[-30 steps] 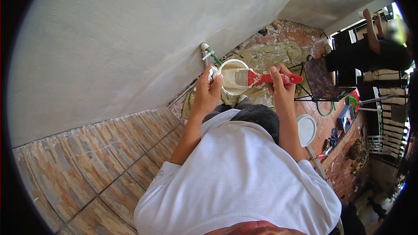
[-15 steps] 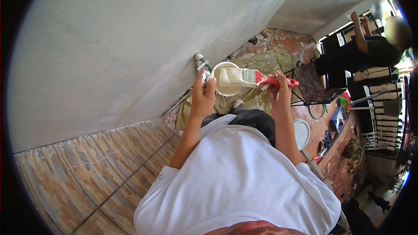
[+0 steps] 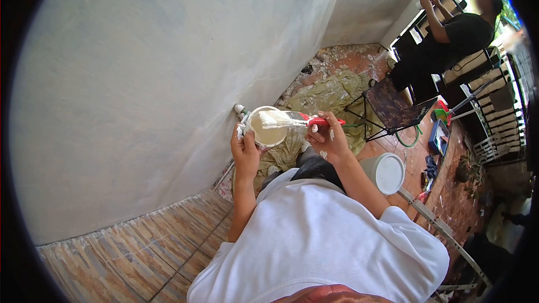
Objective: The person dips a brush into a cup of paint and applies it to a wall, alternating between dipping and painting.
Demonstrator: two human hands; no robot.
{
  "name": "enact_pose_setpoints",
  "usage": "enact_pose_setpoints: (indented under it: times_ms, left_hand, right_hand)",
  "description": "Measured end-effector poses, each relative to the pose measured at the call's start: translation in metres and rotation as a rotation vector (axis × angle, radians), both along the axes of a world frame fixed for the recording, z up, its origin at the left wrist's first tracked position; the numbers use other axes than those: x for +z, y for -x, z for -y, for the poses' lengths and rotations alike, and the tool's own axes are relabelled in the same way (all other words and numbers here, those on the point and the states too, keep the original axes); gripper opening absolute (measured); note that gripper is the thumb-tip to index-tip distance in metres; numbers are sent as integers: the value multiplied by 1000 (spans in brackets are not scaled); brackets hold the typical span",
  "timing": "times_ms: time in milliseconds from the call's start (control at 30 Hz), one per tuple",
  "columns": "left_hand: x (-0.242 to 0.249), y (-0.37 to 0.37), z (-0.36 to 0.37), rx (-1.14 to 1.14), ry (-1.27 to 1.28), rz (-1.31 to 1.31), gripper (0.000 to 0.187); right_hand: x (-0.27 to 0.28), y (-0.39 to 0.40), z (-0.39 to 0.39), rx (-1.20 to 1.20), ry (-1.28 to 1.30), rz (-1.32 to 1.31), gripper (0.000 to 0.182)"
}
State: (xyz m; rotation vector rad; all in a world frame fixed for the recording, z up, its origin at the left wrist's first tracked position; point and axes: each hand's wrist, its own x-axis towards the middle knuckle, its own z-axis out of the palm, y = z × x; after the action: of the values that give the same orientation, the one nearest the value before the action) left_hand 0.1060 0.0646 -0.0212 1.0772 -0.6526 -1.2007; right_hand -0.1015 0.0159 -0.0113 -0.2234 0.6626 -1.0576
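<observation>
My left hand is closed around the near left side of a small tub of off-white paint, fingers at its rim. In my right hand is a red-handled paintbrush, gripped by the handle. Its bristles, thick with cream paint, lie across the tub's opening, turned partly edge-on. White paint smears mark the fingers of both hands. A grey-white wall rises on the left, with a pipe fitting sticking out right behind the tub.
A paint-spotted drop cloth covers the floor ahead. On the right are a folding chair, a lidded white bucket, a blue tray and a metal ladder. A person in dark clothes stands beyond the chair. Striped tiles lie lower left.
The brush has rolled from flat toward its edge over the tub. Both hands and the tub sit lower and further left in view. The camera has turned, bringing more of the bucket and ladder into sight.
</observation>
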Motion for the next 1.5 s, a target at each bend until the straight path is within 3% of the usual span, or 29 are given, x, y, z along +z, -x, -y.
enact_pose_setpoints:
  times_ms: [300,367,500,567,633,733,800,833,900,933,1067,1167,1300,1367,1400,1467,1500]
  left_hand:
    - [-8,15,32,110,-31,104,11]
    - [-11,19,42,200,-117,85,9]
    - [-18,31,71,304,-153,183,8]
    - [-18,43,91,346,-164,212,7]
    - [-18,57,116,511,-196,223,7]
    - [-13,82,154,646,-249,223,10]
    - [-19,87,172,702,-281,251,20]
    - [-17,93,180,699,-298,266,20]
    - [-13,103,203,839,-354,310,30]
    - [-6,114,215,950,-421,312,37]
    - [-5,121,229,1040,-478,385,43]
    - [0,127,229,941,-588,426,44]
    - [1,135,234,1035,-605,465,43]
    - [1,137,235,1084,-593,456,40]
    - [1,137,236,1084,-593,460,40]
    - [4,138,236,1108,-605,472,38]
    - [4,137,235,1109,-610,476,38]
  right_hand:
    - [8,25,50,4,7,48,18]
    - [10,36,75,-12,117,24,20]
    - [11,70,148,-26,175,-62,21]
    - [2,89,196,-150,226,-122,22]
    - [-1,111,252,-181,230,-108,21]
    - [-17,137,339,-332,249,-171,19]
    - [-21,146,397,-574,257,-124,19]
    - [-31,155,423,-576,235,-123,19]
    - [-51,170,477,-526,434,-162,19]
    - [-57,173,504,-524,419,-157,19]
    - [-94,166,572,-562,394,-54,17]
    - [-126,148,592,-627,317,-83,16]
    - [-214,126,585,-553,252,-360,17]
    - [-255,120,579,-539,-4,-524,19]
    - [-263,118,578,-539,-7,-521,19]
    - [-273,113,576,-669,113,-1209,20]
    - [-259,113,578,-664,109,-1209,20]
